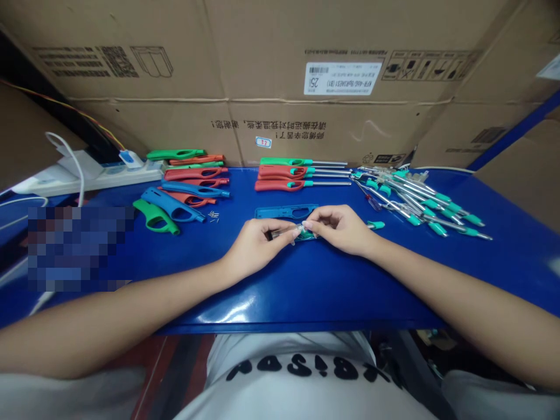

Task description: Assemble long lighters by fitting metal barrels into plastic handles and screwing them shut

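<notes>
My left hand (258,248) and my right hand (343,230) meet over the middle of the blue table. Between their fingertips is a small clear and teal lighter part (303,233), mostly covered by the fingers. Both hands pinch at it, the right from above. Just behind them lies an open blue lighter handle shell (280,212), partly hidden by my right hand. A teal-tipped piece (375,225) shows beyond my right wrist. Further back lie green and red lighters (280,171) with metal rods pointing right.
Loose green, red and blue handle shells (184,181) lie at the left, beside tiny metal screws (213,216). A pile of metal rods with teal parts (420,198) spreads at the right, near a screwdriver (373,202). A power strip (91,181) and cardboard (262,70) stand behind.
</notes>
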`<control>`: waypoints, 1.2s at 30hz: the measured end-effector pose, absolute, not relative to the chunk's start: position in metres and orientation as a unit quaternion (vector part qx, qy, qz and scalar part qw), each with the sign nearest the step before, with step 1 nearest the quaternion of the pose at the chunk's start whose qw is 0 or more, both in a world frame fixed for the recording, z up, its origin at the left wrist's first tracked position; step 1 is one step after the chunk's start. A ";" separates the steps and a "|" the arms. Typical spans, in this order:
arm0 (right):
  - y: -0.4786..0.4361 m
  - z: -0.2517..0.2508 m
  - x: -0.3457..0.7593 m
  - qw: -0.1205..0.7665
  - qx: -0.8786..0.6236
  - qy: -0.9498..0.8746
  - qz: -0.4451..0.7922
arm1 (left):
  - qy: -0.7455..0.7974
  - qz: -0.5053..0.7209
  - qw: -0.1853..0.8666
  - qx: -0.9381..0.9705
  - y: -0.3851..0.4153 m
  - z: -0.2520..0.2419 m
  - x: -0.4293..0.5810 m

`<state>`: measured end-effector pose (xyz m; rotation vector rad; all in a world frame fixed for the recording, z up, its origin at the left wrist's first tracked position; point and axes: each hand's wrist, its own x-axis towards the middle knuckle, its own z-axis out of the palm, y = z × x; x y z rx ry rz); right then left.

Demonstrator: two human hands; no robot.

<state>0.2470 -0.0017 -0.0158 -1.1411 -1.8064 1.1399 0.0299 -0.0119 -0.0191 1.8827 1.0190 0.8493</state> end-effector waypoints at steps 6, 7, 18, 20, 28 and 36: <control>-0.002 -0.022 0.245 0.354 -0.448 -0.712 0.409 | 0.405 0.328 0.395 0.757 -0.012 -0.023 0.030; -0.001 -0.022 0.245 0.352 -0.446 -0.714 0.410 | 0.406 0.325 0.396 0.757 -0.011 -0.023 0.029; 0.005 -0.013 0.253 0.322 -0.411 -0.718 0.459 | 0.398 0.324 0.439 0.737 -0.005 -0.016 0.026; 0.004 -0.016 0.251 0.344 -0.421 -0.710 0.448 | 0.401 0.326 0.422 0.745 -0.007 -0.018 0.027; 0.001 -0.018 0.245 0.352 -0.441 -0.701 0.436 | 0.407 0.317 0.383 0.766 -0.008 -0.025 0.031; 0.005 -0.012 0.256 0.370 -0.442 -0.667 0.473 | 0.344 0.304 0.228 0.858 -0.001 -0.004 0.016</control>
